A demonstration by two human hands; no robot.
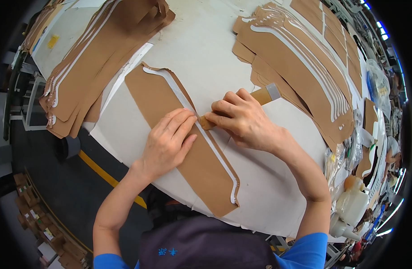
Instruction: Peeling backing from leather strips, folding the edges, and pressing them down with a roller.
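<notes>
A long brown sheet-material panel [206,175] lies diagonally before me on the white-covered table. A white strip [216,149] follows its right side and curves at both ends; a narrow brown margin beyond it stands partly raised and is pleated at the near corner. My left hand [170,139] rests on the panel's middle, fingertips at the strip and thumb spread. In my right hand [243,117] is a tan hand tool [261,95] with a grey band at its far end. Its rounded tip touches or nearly touches the margin beside my left fingertips. My fingers hide the tool's middle.
Stacked brown panels with white strips [81,74] lie at the left; another fanned stack [286,64] is at the right. Plastic bags [340,161] and a translucent plastic bottle [352,205] sit along the right edge. Cartons [48,225] are at lower left.
</notes>
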